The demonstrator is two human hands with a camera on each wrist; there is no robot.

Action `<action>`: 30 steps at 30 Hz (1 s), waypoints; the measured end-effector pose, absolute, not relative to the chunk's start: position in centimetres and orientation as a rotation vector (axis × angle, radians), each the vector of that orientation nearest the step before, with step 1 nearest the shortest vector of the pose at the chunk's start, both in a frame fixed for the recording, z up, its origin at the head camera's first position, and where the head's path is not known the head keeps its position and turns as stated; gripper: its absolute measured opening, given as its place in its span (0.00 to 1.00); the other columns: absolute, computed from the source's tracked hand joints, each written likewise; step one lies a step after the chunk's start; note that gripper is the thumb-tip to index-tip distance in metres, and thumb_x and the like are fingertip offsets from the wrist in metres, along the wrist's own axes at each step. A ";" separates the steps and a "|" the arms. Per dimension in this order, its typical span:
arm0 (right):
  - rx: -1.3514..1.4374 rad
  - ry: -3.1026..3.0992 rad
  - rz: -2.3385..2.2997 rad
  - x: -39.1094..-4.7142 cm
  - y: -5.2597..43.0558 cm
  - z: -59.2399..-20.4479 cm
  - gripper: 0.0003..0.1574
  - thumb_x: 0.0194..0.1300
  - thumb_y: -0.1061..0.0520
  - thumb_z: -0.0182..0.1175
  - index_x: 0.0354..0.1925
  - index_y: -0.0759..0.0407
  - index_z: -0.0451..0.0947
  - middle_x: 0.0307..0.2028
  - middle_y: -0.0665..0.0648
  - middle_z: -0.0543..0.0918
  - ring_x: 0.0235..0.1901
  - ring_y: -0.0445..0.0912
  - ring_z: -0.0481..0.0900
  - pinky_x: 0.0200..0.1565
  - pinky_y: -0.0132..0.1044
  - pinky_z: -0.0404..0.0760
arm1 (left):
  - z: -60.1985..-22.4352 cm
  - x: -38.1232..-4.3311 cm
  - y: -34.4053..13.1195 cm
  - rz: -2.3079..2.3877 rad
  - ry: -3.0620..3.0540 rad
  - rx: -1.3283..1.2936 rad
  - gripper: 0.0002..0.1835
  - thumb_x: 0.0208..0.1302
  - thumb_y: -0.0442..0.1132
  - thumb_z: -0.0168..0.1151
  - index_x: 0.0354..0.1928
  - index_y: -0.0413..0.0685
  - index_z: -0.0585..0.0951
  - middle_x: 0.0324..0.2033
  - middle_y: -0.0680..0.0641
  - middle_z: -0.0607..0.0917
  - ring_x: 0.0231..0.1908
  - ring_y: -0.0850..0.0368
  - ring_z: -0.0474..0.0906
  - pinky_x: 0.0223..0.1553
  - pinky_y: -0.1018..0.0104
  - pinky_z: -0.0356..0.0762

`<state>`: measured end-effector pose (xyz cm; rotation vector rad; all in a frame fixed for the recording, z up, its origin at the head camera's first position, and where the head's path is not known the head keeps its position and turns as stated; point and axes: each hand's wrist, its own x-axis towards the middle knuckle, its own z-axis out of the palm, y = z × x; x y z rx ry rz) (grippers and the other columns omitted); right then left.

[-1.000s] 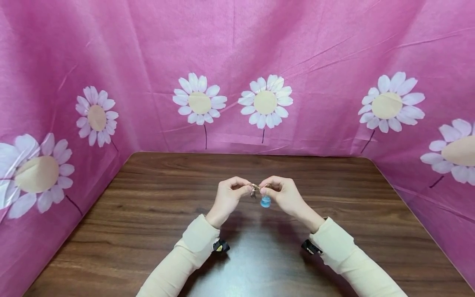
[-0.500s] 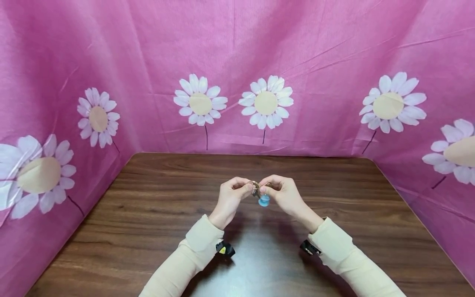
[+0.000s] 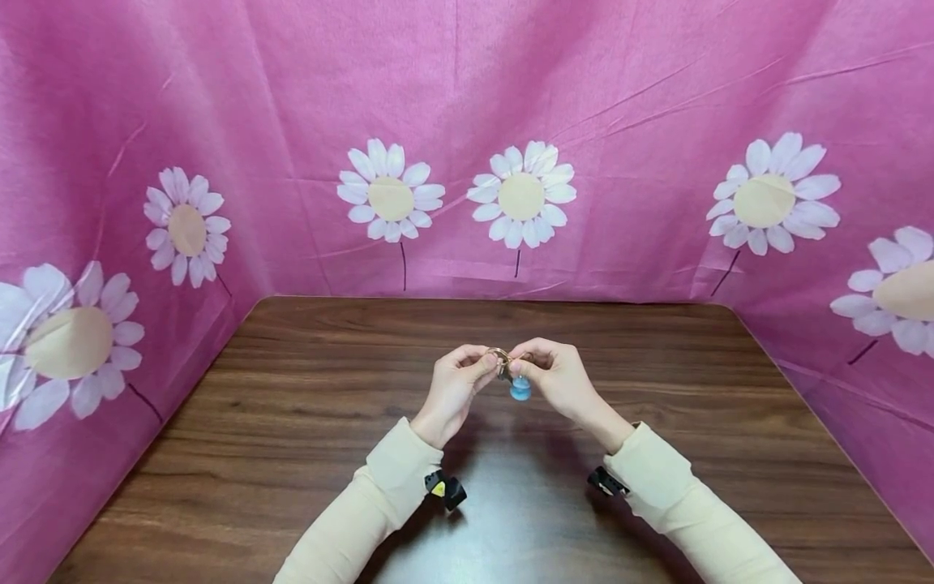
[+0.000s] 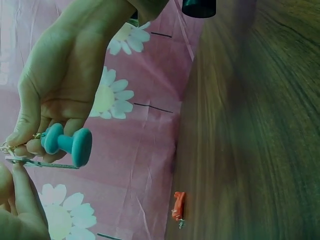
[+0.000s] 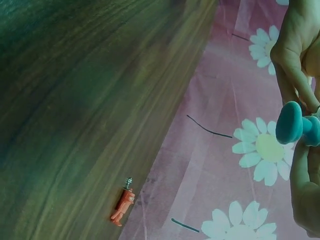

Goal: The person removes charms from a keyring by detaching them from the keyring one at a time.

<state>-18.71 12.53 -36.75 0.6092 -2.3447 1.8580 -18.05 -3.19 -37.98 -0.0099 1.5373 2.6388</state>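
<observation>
In the head view, my left hand (image 3: 452,393) and right hand (image 3: 558,381) meet above the table, pinching a gold key ring (image 3: 499,352) between them. My left thumb and fingers grip the ring's left side. On the right, my thumb and fingertips pinch its small gold chain. A teal spool-shaped charm (image 4: 66,143) hangs from the chain beside my right fingers. Below the fingertips in the left wrist view extends a thin, flat metal piece (image 4: 52,165), perhaps a key. The fingers hide where the parts join.
An orange figure-shaped charm (image 4: 179,205) with a short metal chain lies on the brown wooden table (image 3: 328,373), near its far edge; my hands hide it in the head view. A pink cloth (image 3: 460,81) printed with daisies stands round the table's back and sides.
The ring has turned and shows rounder between my fingers. The blue charm has shifted slightly left and up. My left hand has edged a little to the right; both hands keep their pinch.
</observation>
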 end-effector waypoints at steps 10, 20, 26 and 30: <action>0.537 -2.423 1.756 -19.6 13.1 -38.3 0.09 0.53 0.68 0.63 0.35 0.72 0.78 0.27 0.65 0.82 0.22 0.34 0.76 0.29 0.27 0.77 | -35.8 -18.2 -4.2 2.781 1.386 0.084 0.12 0.61 0.24 0.52 0.27 0.48 0.77 0.28 0.51 0.83 0.32 0.62 0.80 0.43 0.72 0.79; 0.390 -2.494 1.761 -20.0 14.8 -38.3 0.13 0.52 0.68 0.64 0.38 0.73 0.78 0.31 0.65 0.83 0.25 0.33 0.78 0.35 0.33 0.82 | -37.8 -19.6 -5.8 2.452 2.010 0.170 0.04 0.56 0.27 0.60 0.34 0.35 0.80 0.26 0.54 0.84 0.28 0.65 0.80 0.37 0.71 0.80; 0.406 -2.597 1.611 -20.7 16.5 -38.8 0.12 0.52 0.68 0.63 0.39 0.70 0.78 0.31 0.63 0.84 0.27 0.34 0.79 0.33 0.29 0.80 | -39.2 -20.3 -6.9 2.279 2.115 0.266 0.08 0.56 0.26 0.59 0.38 0.27 0.77 0.29 0.49 0.84 0.29 0.64 0.80 0.41 0.65 0.81; 0.434 -2.628 1.505 -21.5 17.1 -39.6 0.10 0.52 0.69 0.63 0.37 0.69 0.78 0.30 0.64 0.84 0.27 0.35 0.78 0.31 0.28 0.79 | -39.6 -21.0 -7.4 2.167 2.232 0.312 0.06 0.57 0.26 0.58 0.36 0.27 0.77 0.32 0.39 0.85 0.30 0.63 0.81 0.42 0.64 0.80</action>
